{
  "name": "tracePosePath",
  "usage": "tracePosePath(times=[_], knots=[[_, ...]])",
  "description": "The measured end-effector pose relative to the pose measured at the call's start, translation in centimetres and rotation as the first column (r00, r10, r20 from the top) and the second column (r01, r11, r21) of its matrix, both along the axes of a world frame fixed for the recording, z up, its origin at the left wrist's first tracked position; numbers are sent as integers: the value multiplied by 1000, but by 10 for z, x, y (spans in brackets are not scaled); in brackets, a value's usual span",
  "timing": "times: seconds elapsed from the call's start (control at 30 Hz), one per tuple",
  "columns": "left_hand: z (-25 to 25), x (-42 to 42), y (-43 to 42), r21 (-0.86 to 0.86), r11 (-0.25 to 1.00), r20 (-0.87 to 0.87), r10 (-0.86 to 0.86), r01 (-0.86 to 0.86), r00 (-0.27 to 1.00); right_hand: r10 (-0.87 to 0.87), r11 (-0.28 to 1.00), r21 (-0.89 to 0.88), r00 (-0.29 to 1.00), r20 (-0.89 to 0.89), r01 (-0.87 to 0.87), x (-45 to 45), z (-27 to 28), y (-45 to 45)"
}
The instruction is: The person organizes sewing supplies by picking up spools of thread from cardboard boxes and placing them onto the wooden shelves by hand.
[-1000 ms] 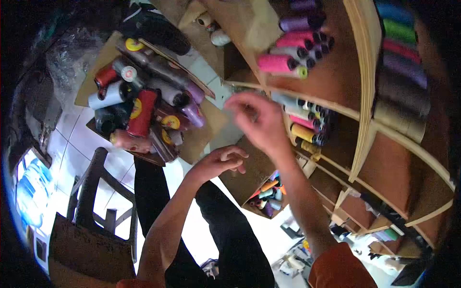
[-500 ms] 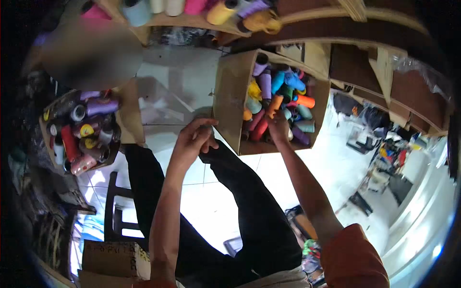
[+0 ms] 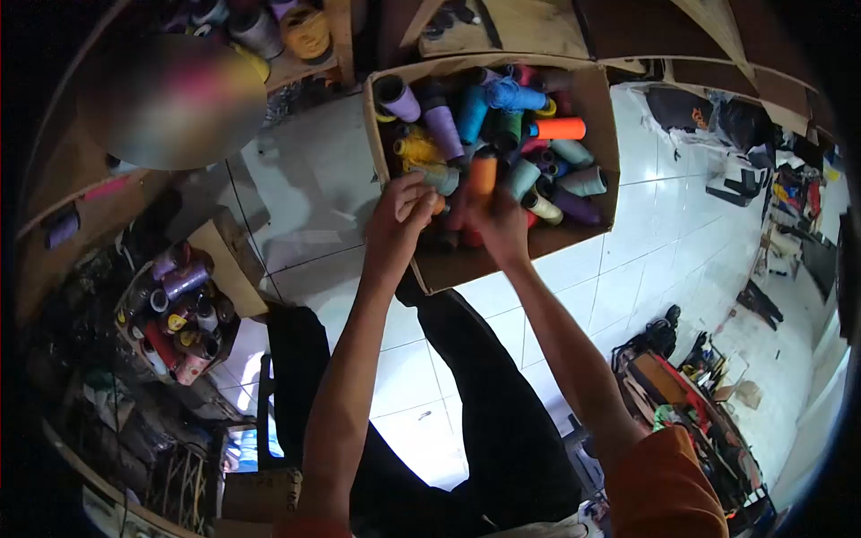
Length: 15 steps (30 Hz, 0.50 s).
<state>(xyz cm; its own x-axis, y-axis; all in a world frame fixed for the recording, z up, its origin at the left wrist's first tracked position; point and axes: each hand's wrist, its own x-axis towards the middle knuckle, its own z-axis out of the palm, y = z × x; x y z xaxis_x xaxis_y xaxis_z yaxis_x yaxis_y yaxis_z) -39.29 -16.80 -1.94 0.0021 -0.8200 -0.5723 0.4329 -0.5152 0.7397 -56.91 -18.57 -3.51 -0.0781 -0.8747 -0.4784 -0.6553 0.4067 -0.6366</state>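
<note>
A cardboard box [image 3: 603,90] full of thread spools stands on the floor in front of me. My right hand [image 3: 500,224] is closed around the lower part of an upright orange thread spool [image 3: 483,172] inside it; the hand is slightly blurred. Over the box's left wall reaches my left hand [image 3: 399,215], fingers curved and a little apart. Its fingertips are by a pale green spool [image 3: 441,180] and a small orange spool end [image 3: 439,204]; whether they touch is unclear. A bright orange spool [image 3: 558,129] lies farther back, beside a blue spool with loose thread [image 3: 516,94].
Another carton of spools [image 3: 224,260] stands at the left, by my leg. Wooden shelving [image 3: 502,27] runs along the back, with more spools at the upper left. Bags and scattered items lie on the tiled floor [image 3: 659,215] at the right.
My left hand has moved from outside the box to over its left wall. My right hand now grips the orange spool and holds it more upright. The view has shifted, bringing the box closer.
</note>
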Motion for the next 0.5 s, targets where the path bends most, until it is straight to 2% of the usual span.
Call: tracePosePath(times=[0.07,0.1,0.13,0.17,0.2,0.23,0.33,0.4,0.47,0.5], knots=[[-1,-11,-6,12,1000,-103,-24,26,994,26,997,-80,980,198,-10,7,20,22],[-5,-16,-7,18,999,-159,-33,37,987,17,995,-98,981,195,2,11,30,28],[-33,-22,-3,-139,987,-104,-97,82,990,10,993,-116,981,192,12,15,38,33],[-33,-19,-2,-80,991,-132,-120,110,984,6,991,-133,982,189,19,17,46,33],[-33,-16,-1,-23,990,-161,-139,137,977,-100,995,20,930,354,100,18,52,27],[-32,-13,0,30,986,-189,-156,165,969,-69,995,-50,955,287,87,16,47,22],[-23,10,4,133,986,-314,-58,104,948,-34,977,-210,997,76,49,8,3,-13],[-16,23,14,117,991,-323,-20,61,946,-20,907,-417,984,-175,-56,16,-44,-49],[-7,30,21,149,988,-466,100,-33,879,-33,989,-150,968,-248,-4,31,-73,-73],[-4,34,21,167,983,-531,158,-80,832,-40,995,-98,955,-295,11,42,-79,-83]])
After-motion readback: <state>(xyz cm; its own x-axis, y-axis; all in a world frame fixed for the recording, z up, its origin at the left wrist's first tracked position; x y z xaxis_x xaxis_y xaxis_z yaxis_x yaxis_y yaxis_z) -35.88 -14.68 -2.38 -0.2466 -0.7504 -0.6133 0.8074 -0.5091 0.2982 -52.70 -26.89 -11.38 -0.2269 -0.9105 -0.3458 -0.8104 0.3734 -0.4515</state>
